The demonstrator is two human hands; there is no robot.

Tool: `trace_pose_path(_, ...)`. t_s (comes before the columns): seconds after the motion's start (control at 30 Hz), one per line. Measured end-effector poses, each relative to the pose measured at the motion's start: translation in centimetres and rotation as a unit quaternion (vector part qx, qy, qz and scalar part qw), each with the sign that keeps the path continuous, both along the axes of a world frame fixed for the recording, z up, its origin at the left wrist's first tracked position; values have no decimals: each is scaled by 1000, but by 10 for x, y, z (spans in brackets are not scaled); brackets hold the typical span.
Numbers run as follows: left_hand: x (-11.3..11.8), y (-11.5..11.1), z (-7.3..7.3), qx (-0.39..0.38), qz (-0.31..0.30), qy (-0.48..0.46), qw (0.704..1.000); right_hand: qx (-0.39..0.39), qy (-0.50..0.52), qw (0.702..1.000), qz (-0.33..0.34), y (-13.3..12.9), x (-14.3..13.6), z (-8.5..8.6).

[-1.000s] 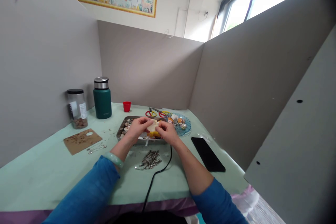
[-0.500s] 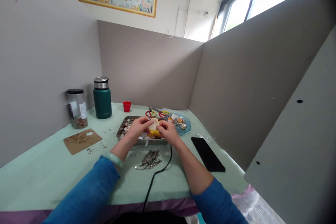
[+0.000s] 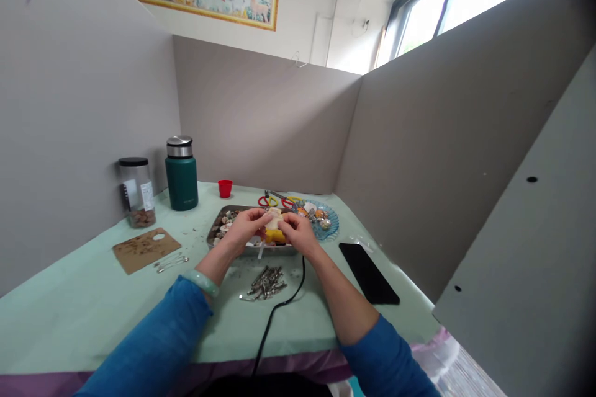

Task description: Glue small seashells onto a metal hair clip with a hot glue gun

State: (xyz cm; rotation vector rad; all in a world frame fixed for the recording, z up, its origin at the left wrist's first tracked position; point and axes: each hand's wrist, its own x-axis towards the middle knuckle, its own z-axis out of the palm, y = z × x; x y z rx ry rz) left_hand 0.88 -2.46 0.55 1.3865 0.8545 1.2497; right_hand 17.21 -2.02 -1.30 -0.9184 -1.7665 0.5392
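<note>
Where the grip is: left hand (image 3: 246, 228) and right hand (image 3: 299, 234) both pinch the cream piece (image 3: 274, 218), likely to steady it.
Tray (image 3: 282, 250): beneath the piece, perhaps catching scraps.
Metal pieces (image 3: 267, 283): heaped toward the desk (image 3: 84, 298)'s near edge, seemingly for reach.

Between the forearms (image 3: 347, 307), the pile of metal pieces (image 3: 267, 283) and the black cord (image 3: 280, 305) obstruct passage at table level toward the metal tray (image 3: 279, 250), whose opening the left hand (image 3: 246, 228) and right hand (image 3: 298, 232) partly block. Scissors (image 3: 265, 200) and the blue plate (image 3: 333, 231) crowd its far right corner. Unobstructed tabletop (image 3: 88, 322) lies left of the left sleeve (image 3: 153, 335).
</note>
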Motion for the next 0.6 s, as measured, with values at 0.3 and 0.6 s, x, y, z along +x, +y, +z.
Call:
trace_pose_path(0.3,-2,0,0,-18,-29,-32,999,28,40,999,-21,-4,-1,3)
trace_pose_path(0.6,-4,3,-4,-37,-99,-67,992,30,31,998,54,-10,-2,5)
